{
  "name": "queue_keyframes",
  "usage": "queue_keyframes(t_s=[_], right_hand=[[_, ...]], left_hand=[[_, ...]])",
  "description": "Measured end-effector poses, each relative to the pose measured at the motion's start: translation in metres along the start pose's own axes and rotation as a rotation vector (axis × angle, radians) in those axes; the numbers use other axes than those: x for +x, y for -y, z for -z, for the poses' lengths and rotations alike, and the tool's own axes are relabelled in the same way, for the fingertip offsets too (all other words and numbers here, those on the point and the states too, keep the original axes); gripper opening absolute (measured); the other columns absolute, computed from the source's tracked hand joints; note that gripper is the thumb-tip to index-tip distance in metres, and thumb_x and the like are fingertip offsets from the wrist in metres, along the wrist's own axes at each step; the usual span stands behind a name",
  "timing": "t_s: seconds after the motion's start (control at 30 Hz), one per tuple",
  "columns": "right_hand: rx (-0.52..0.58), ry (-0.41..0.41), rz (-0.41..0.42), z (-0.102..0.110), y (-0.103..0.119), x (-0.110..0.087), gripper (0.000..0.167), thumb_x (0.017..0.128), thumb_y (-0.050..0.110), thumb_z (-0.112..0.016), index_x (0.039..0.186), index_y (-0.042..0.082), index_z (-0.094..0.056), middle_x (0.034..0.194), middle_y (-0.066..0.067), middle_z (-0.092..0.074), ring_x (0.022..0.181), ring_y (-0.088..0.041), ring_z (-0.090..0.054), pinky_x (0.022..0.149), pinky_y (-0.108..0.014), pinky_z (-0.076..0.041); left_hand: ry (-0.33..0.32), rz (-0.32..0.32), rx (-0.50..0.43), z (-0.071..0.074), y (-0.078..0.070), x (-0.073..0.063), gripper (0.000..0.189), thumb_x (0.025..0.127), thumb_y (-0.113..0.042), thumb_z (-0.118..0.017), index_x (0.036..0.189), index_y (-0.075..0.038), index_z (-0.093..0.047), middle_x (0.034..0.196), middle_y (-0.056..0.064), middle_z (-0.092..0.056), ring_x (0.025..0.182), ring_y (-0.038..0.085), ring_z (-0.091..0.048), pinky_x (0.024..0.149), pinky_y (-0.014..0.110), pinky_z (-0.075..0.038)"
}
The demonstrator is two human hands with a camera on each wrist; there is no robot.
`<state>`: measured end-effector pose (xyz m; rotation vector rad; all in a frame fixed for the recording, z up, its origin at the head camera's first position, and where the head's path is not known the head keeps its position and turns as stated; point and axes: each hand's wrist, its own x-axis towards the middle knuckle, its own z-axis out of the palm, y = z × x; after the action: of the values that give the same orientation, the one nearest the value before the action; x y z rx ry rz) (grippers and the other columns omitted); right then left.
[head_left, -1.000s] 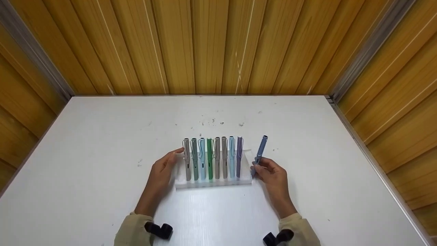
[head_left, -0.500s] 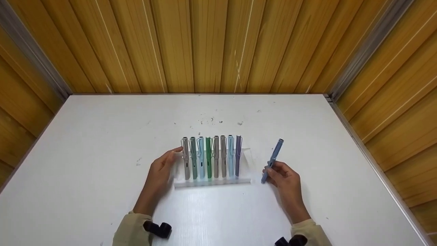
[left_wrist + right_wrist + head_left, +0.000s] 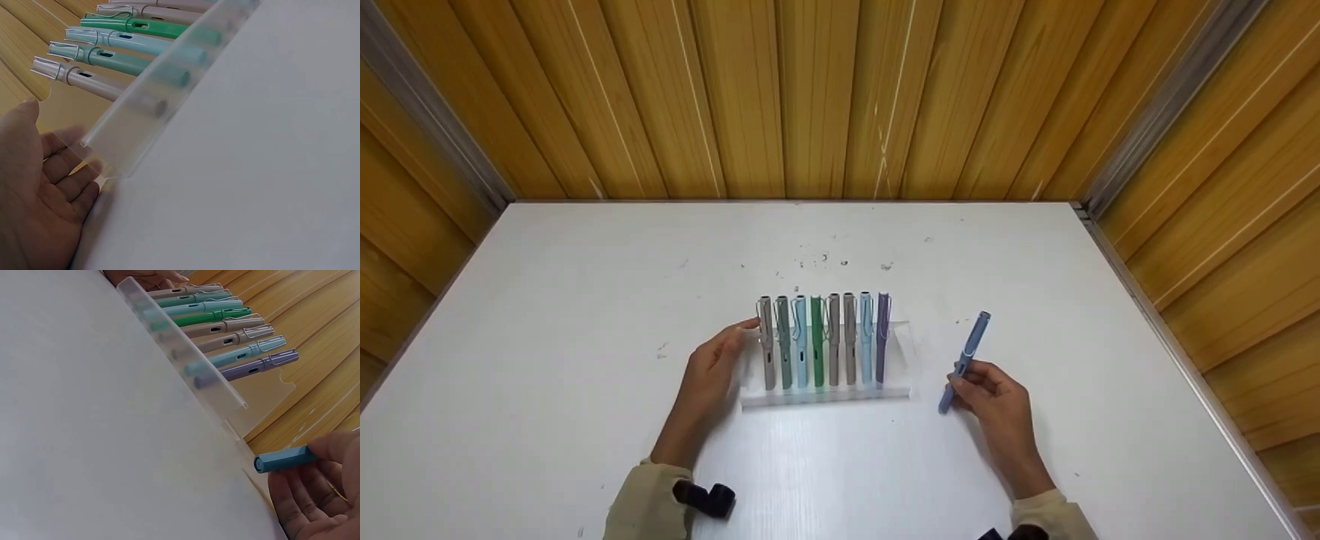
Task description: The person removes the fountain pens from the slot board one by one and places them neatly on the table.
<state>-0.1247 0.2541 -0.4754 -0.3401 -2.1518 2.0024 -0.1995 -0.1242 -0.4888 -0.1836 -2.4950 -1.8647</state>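
A clear acrylic pen stand stands mid-table, with several capped fountain pens leaning side by side in it. From left to right they run grey, dark green, light blue, a bright green pen, two greys, light blue and a purple pen. My left hand holds the stand's left side; in the left wrist view its fingers show through the clear sheet. To the right of the stand, my right hand pinches a blue fountain pen by its barrel, cap up and tilted right. The barrel's end points out past the thumb.
The white table has small dark marks behind the stand. Wood-patterned panels rise along its back and sides, with grey metal posts in the corners. Black wrist cameras sit at both beige sleeves.
My right hand has moved right, away from the stand's right edge, taking the blue fountain pen with it. The left hand and the pen stand stay where they were.
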Motion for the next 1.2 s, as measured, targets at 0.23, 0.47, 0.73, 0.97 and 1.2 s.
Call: queue_keyframes(t_s=[0.23,0.47,0.73,0.97,1.2], right_hand=[[0.006,0.028,0.003,-0.001,-0.001,-0.004,0.027,0.089,-0.009,-0.067,0.116,-0.01,-0.062,0.103,-0.018,-0.068,0.089,-0.02,-0.071,0.076,-0.032,-0.061],[-0.002,0.128,-0.042,-0.004,0.003,-0.02,0.026,0.09,-0.008,-0.067,0.115,-0.009,-0.062,0.102,-0.022,-0.067,0.089,-0.026,-0.072,0.076,-0.039,-0.062],[-0.037,0.22,-0.074,-0.01,0.006,-0.034,0.03,0.088,-0.002,-0.072,0.115,-0.009,-0.06,0.1,-0.02,-0.065,0.088,-0.026,-0.072,0.075,-0.041,-0.062],[-0.022,0.251,-0.059,-0.018,0.005,-0.034,0.026,0.089,-0.002,-0.071,0.11,-0.012,-0.06,0.094,-0.019,-0.065,0.08,-0.025,-0.072,0.072,-0.043,-0.062],[0.002,0.307,-0.056,-0.029,0.005,-0.037,0.026,0.09,0.001,-0.07,0.109,-0.013,-0.06,0.091,-0.017,-0.067,0.078,-0.025,-0.073,0.071,-0.045,-0.062]], left_hand=[[-0.007,-0.017,0.009,0.0,-0.001,-0.001,0.044,0.107,-0.048,-0.04,0.136,-0.024,-0.063,0.145,-0.001,-0.056,0.144,0.022,-0.042,0.121,0.045,-0.029],[-0.015,-0.03,0.018,-0.003,-0.006,0.0,0.044,0.107,-0.047,-0.04,0.135,-0.024,-0.064,0.144,-0.002,-0.057,0.143,0.021,-0.043,0.121,0.043,-0.03],[-0.014,-0.04,-0.003,-0.006,-0.008,0.002,0.043,0.107,-0.047,-0.04,0.135,-0.024,-0.064,0.144,-0.002,-0.058,0.142,0.021,-0.044,0.12,0.043,-0.03],[-0.001,-0.028,0.003,-0.005,-0.01,0.0,0.043,0.108,-0.045,-0.039,0.137,-0.024,-0.062,0.147,-0.001,-0.055,0.145,0.021,-0.039,0.122,0.046,-0.027],[-0.022,-0.012,0.013,-0.009,-0.012,0.002,0.042,0.108,-0.045,-0.039,0.135,-0.025,-0.064,0.144,-0.002,-0.057,0.143,0.021,-0.043,0.121,0.043,-0.03]])
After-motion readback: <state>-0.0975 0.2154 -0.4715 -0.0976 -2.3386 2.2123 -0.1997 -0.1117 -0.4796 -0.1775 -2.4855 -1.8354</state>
